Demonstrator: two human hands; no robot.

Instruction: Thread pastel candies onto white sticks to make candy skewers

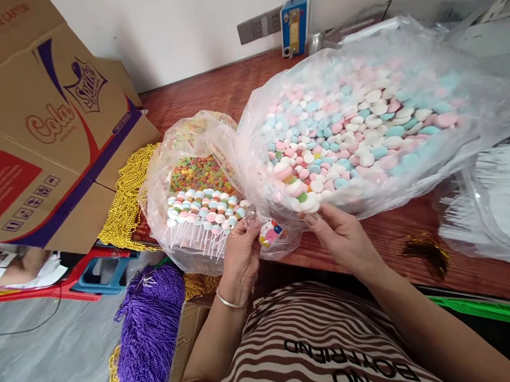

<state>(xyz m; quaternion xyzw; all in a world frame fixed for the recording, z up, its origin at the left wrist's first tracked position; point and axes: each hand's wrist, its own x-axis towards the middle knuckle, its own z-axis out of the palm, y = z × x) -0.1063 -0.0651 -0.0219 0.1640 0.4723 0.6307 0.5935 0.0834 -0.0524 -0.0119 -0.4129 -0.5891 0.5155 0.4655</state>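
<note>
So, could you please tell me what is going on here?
A person's right hand holds a short stack of pink, white and green round pieces by a large clear plastic bag of pastel discs. The left hand pinches a small shiny thing, too unclear to identify. A smaller clear plastic bag holds white sticks topped with coloured discs, beside small multicoloured rings.

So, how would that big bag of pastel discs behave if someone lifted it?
The big bag would probably sag, since its thin, clear plastic is slack and creased. The pastel discs lie loose in a heap, so they'd likely slide about.
</note>
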